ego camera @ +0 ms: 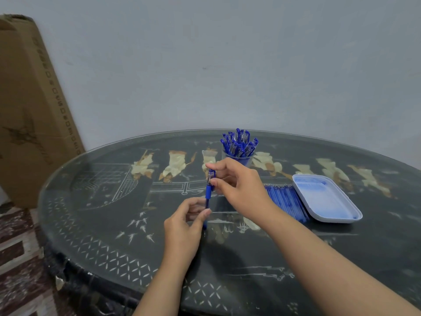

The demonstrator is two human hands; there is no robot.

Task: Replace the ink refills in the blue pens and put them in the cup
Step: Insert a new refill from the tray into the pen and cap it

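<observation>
While both forearms are stretched across the near edge of the dark, inlaid bench (pixel 91 224), a blue pen (pixel 208 193) is held nearly upright above it between the two hands. Its lower end is pinched by the curled fingers of the left hand (pixel 184 222), which is nearest the viewer. Its upper end, by the clip, is gripped between thumb and forefinger of the right hand (pixel 239 183), whose other fingers are loosely bent. Just right of the right wrist, a row of blue refills (pixel 286 200) is laid on the bench, just beside a white tray (pixel 328 201) smeared with blue. Farther back, a clear cup (pixel 238 159) is packed with blue pens (pixel 238 142), clip ends up. A tall cardboard box (pixel 29 106) is leaned against the grey wall (pixel 227 53) at far left.
</observation>
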